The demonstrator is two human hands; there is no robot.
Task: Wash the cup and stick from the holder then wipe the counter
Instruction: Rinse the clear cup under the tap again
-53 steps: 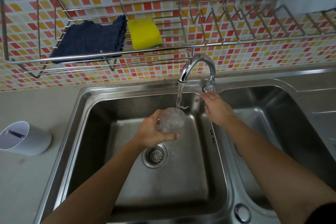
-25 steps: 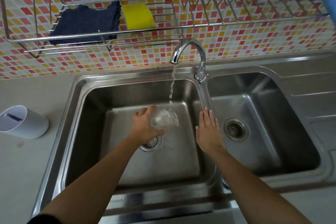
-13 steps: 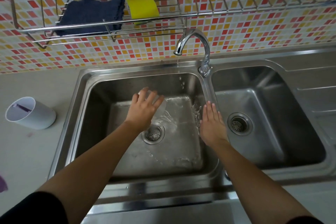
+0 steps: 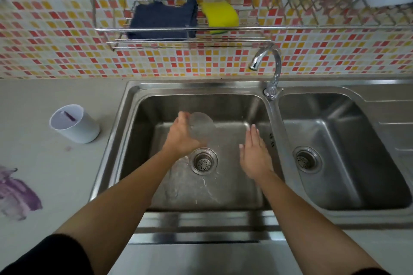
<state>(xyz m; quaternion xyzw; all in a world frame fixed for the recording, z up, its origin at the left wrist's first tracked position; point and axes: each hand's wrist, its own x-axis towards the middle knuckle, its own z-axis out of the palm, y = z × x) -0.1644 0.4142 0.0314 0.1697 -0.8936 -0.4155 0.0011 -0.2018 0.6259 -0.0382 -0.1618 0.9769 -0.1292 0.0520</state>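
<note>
The cup point(image 4: 200, 128), clear and blurred, sat in our left hand point(image 4: 182, 138) over the left basin of the sink point(image 4: 125, 118), fingers wrapped around its side; it seemed tipped on its side, though the blur left that unsure. Our right hand point(image 4: 253, 155) hovered flat and empty just beside it, fingers extended. Below lay the drain strainer point(image 4: 203, 161). Out on the counter point(image 4: 44, 163) a purple smear point(image 4: 16, 194) marked the surface, and beyond it stood the white holder point(image 4: 74, 124) with the purple stick point(image 4: 69, 115) inside. Farther back, the faucet point(image 4: 269, 67) curved over the sink, with the dark cloth point(image 4: 163, 20) and yellow sponge point(image 4: 220, 17) racked above.
</note>
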